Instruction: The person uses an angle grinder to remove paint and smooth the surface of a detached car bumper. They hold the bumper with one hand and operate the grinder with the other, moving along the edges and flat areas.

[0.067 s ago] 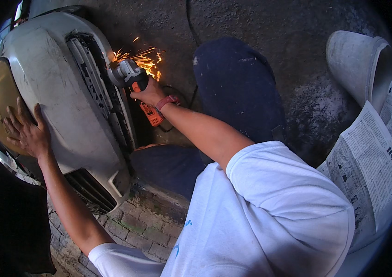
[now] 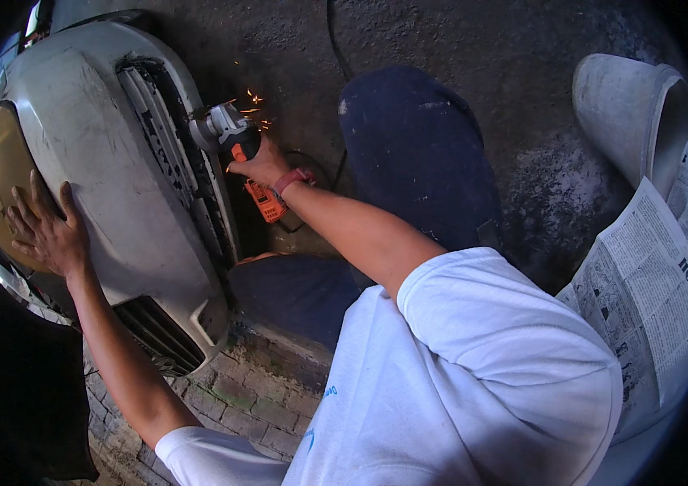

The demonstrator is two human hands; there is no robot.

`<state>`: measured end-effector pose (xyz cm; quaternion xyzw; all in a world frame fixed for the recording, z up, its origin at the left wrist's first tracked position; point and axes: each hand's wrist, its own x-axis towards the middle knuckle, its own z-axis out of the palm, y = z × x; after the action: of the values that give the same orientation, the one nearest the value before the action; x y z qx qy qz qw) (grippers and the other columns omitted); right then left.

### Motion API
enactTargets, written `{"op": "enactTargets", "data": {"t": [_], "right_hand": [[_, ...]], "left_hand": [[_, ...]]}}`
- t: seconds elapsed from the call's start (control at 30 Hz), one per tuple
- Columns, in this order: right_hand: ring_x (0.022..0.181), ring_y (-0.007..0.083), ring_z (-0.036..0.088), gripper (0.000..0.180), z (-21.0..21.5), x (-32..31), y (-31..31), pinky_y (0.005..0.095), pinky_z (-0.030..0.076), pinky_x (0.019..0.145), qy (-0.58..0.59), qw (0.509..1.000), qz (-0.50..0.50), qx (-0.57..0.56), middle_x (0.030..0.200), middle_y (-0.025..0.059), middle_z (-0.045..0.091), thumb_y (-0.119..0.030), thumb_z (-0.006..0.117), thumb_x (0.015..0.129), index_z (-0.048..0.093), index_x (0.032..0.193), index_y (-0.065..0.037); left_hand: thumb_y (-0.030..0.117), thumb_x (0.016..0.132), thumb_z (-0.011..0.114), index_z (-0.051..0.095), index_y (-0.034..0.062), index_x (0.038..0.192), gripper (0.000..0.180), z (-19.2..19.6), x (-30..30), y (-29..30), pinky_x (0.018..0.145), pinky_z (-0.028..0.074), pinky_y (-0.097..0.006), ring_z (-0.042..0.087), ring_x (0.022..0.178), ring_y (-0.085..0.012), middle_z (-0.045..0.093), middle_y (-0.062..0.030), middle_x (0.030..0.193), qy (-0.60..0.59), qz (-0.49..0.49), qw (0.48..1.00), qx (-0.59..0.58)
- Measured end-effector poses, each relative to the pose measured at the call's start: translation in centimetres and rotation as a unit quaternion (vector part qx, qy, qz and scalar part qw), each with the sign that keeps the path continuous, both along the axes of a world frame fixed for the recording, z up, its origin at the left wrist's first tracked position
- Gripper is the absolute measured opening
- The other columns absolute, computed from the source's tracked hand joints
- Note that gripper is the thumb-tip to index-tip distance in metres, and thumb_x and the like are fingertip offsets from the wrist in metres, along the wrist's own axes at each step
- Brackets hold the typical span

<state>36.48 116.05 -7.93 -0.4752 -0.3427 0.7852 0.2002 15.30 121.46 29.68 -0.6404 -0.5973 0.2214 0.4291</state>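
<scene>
A grey, scuffed car bumper lies at the left, with a slotted opening along its right side. My left hand rests on it with fingers spread, partly over the yellowed headlight-shaped panel. My right hand is wrapped round an orange and grey angle grinder. The grinder's head and guard are at the bumper's right edge; whether the disc touches it I cannot tell. A few orange sparks fly just beyond the head.
A dark cord runs across the dark, rough floor. My knee in navy trousers is right of the grinder. A whitish bumper-like part and printed newspaper lie at the right. Brick paving is below the bumper.
The spray of sparks has shrunk from a thick bright stream to a few scattered streaks. Both hands and the bumper stay almost where they were.
</scene>
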Motion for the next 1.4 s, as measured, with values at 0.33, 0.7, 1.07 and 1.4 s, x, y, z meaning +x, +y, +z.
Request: {"op": "enactTargets", "data": {"t": [0.33,0.7,1.07,1.4], "right_hand": [[0.131,0.0434,0.067,0.099,0.8,1.0,0.0,0.0481,0.053,0.112,-0.017,1.0,-0.017,0.005,0.139,0.0282,0.068,-0.037,0.095,0.068,0.053,0.149,0.001],[0.132,0.0476,0.065,0.105,0.5,0.0,0.0,0.0501,0.053,0.113,0.015,0.999,-0.027,0.028,0.14,0.0312,0.066,-0.035,0.094,0.065,0.048,0.151,0.003],[0.124,0.044,0.07,0.092,2.0,0.3,0.9,0.0479,0.055,0.108,0.004,1.0,-0.005,0.014,0.131,0.0277,0.071,-0.033,0.092,0.069,0.054,0.145,0.0],[0.123,0.039,0.071,0.087,0.1,1.8,0.3,0.0455,0.056,0.108,0.027,0.998,-0.01,-0.057,0.13,0.0225,0.072,-0.036,0.094,0.07,0.06,0.142,0.0]], "left_hand": [[0.077,0.107,0.046,0.043,0.0506,0.168,0.067,-0.4,-0.2,0.3,0.127,0.019,-0.078,0.024,0.169,-0.0364,0.032,-0.0016,0.182,0.001,0.018,1.0,0.007],[0.078,0.107,0.044,0.04,0.052,0.169,0.067,-0.3,-0.4,0.2,0.129,0.017,-0.078,0.021,0.17,-0.0366,0.029,-0.0004,0.183,-0.006,0.026,1.0,0.002],[0.079,0.107,0.043,0.04,0.052,0.169,0.068,-0.4,-0.3,0.2,0.128,0.017,-0.078,0.023,0.169,-0.0377,0.029,-0.0008,0.183,0.001,0.017,1.0,0.003],[0.08,0.107,0.042,0.04,0.0516,0.169,0.069,-0.3,-0.2,0.2,0.129,0.017,-0.076,0.023,0.169,-0.0371,0.03,-0.0009,0.183,0.0,0.025,1.0,0.004]]}}
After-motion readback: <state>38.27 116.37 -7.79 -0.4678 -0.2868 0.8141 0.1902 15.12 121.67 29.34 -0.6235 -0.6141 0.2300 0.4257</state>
